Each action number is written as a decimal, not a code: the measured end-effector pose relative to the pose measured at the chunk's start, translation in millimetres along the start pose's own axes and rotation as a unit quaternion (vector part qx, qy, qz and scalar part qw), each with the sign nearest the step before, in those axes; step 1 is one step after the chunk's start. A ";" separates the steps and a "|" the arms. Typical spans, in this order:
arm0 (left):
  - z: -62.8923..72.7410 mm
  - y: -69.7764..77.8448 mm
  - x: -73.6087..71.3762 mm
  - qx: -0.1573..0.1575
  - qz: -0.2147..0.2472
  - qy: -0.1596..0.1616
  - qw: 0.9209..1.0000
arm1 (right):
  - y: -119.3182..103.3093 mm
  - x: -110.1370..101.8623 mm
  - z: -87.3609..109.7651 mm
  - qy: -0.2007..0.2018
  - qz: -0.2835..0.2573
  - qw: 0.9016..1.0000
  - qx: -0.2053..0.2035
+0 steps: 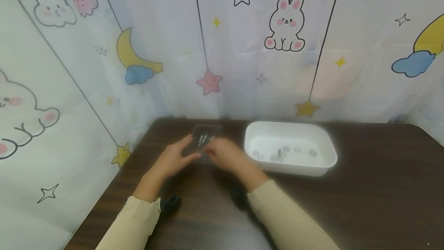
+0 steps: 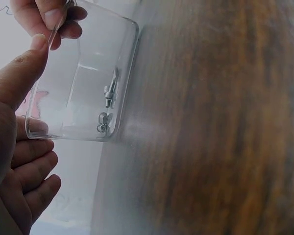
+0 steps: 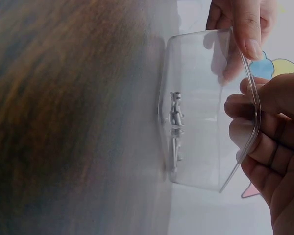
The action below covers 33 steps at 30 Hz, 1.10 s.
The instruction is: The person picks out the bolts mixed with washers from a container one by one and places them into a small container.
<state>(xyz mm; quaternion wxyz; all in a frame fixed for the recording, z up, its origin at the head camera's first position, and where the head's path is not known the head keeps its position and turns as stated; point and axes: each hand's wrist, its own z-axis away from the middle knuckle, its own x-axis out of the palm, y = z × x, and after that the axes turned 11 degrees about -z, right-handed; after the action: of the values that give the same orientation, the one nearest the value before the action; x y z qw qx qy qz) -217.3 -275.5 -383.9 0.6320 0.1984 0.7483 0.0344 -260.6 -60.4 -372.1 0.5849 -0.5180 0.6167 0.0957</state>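
Note:
A clear plastic box (image 1: 209,127) stands on the dark table, with several small silver screws (image 1: 202,139) lying on its floor. My left hand (image 1: 173,158) grips the box from the left, its thumb at the near rim and a finger on the opposite side in the left wrist view. Over the box's right side, my right hand (image 1: 223,152) dips curled fingers (image 3: 239,106) past the rim. Its fingertips stay above the screws at the bottom (image 3: 176,117); I cannot tell whether they pinch anything.
To the right stands a white rectangular tub (image 1: 290,167) holding several pale rings (image 1: 313,152) and a small upright metal piece (image 1: 279,152). A patterned curtain (image 1: 173,49) rises behind the dark wooden table (image 1: 374,188).

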 end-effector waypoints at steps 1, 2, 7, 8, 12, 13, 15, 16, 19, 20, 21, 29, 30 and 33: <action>0.0 -0.1 0.2 0.000 0.000 0.001 1.000 | 0.2 0.2 -0.1 0.000 0.000 1.000 -0.001; 0.1 -0.1 0.3 0.001 0.000 0.001 1.000 | 0.3 0.3 -0.1 0.000 -0.001 1.000 -0.001; 0.4 0.1 0.6 0.000 0.000 0.002 1.000 | -0.3 0.1 0.4 0.003 -0.004 1.000 -0.006; 0.5 0.4 0.6 0.000 0.000 0.002 1.000 | -0.3 -0.1 0.7 0.004 -0.005 1.000 -0.008; 0.9 1.1 0.5 0.000 -0.002 0.001 1.000 | 1.0 -2.5 1.6 0.014 0.001 1.000 -0.017; 1.1 1.3 0.3 0.000 -0.002 0.000 1.000 | 1.5 -4.3 1.9 0.019 0.000 1.000 -0.019; 1.2 2.1 -0.1 -0.001 -0.002 -0.002 1.000 | 2.1 -9.9 3.2 0.030 -0.002 0.999 -0.019; 1.1 2.5 -0.4 -0.001 -0.002 -0.004 1.000 | 2.7 -13.3 3.9 0.036 -0.003 0.999 -0.016; 0.9 4.0 -2.2 -0.003 -0.003 -0.009 1.000 | 3.7 -26.6 6.9 0.057 -0.019 0.998 -0.002; 0.7 4.6 -3.1 -0.004 -0.002 -0.011 1.000 | 4.5 -31.1 7.9 0.062 -0.024 0.998 0.005; 0.6 5.0 -4.0 -0.006 -0.003 -0.013 1.000 | 5.7 -35.4 8.8 0.068 -0.026 0.997 0.009; -5.6 15.2 -9.2 0.014 -0.004 0.013 1.000 | 25.9 -59.8 18.7 0.093 -0.015 0.995 0.038; -7.2 18.5 -8.9 0.020 -0.004 0.018 1.000 | 28.9 -61.9 21.0 0.092 -0.014 0.995 0.043; -11.4 29.9 -7.5 0.046 -0.004 0.028 0.999 | 37.1 -68.1 29.4 0.091 -0.014 0.994 0.054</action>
<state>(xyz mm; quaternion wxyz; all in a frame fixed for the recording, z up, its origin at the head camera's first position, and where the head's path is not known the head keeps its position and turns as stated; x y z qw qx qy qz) -219.8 -248.3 -365.6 0.6014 0.2234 0.7670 0.0025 -285.3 13.2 -343.2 0.5547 -0.5007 0.6645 0.0071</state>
